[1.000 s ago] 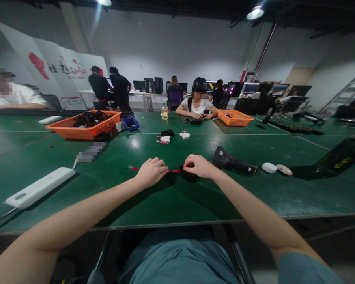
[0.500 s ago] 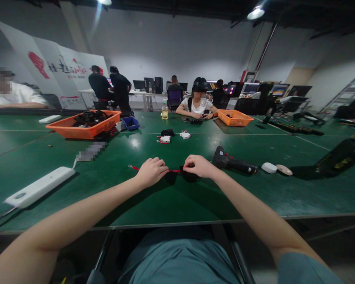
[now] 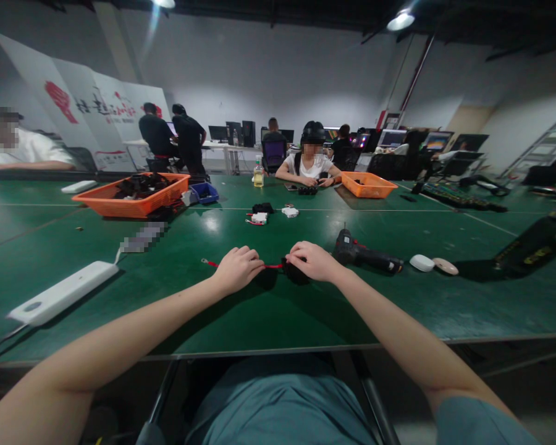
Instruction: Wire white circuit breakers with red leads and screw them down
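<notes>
A red cable (image 3: pixel 273 267) with a metal ring terminal (image 3: pixel 204 261) at its left end runs through my left hand (image 3: pixel 239 269). The fingers of that hand are closed round the cable. At the cable's right end is a dark block-like part (image 3: pixel 297 272), whose exact kind I cannot make out. My right hand (image 3: pixel 311 261) is closed on this dark part from above, thumb and fingers covering much of it. A black cordless drill (image 3: pixel 366 252) lies just beyond my right forearm.
White connectors with red leads (image 3: pixel 259 218) lie ahead, near a second white connector (image 3: pixel 290 212). Orange baskets stand at left (image 3: pixel 130 201) and right (image 3: pixel 369 184). A white power strip (image 3: pixel 65 293) lies left. Across the table a co-worker (image 3: pixel 308 164) handles dark parts.
The fingers of my right hand have shifted slightly and extended over the dark part, showing more of it. My left hand stays in place on the red cable.
</notes>
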The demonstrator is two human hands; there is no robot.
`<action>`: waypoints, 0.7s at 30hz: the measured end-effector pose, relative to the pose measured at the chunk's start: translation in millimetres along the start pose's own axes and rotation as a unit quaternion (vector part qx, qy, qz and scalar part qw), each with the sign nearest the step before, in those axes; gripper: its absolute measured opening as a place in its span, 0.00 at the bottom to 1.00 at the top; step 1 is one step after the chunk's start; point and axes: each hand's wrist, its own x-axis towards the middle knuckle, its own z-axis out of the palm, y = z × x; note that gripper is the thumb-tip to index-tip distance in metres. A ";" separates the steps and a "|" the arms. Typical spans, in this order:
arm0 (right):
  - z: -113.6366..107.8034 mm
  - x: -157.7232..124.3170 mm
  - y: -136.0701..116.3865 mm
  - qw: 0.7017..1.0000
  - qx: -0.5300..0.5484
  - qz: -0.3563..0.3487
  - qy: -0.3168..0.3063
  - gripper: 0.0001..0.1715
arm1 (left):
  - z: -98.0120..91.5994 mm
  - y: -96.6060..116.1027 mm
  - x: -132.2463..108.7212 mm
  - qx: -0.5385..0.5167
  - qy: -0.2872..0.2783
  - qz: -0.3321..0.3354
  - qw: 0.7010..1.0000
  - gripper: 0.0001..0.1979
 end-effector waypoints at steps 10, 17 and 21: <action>-0.3 -5.6 2.5 0.999 -0.013 -0.037 0.017 0.22 | 1.0 -0.5 0.3 -0.003 -0.005 -0.004 1.000 0.16; 1.6 -6.6 3.7 0.998 -0.026 -0.058 0.028 0.20 | -0.6 0.7 0.9 0.000 -0.011 -0.007 1.000 0.16; 1.6 -7.6 3.2 0.998 -0.019 -0.055 0.025 0.21 | 0.0 -0.2 0.5 -0.001 -0.010 -0.005 1.000 0.16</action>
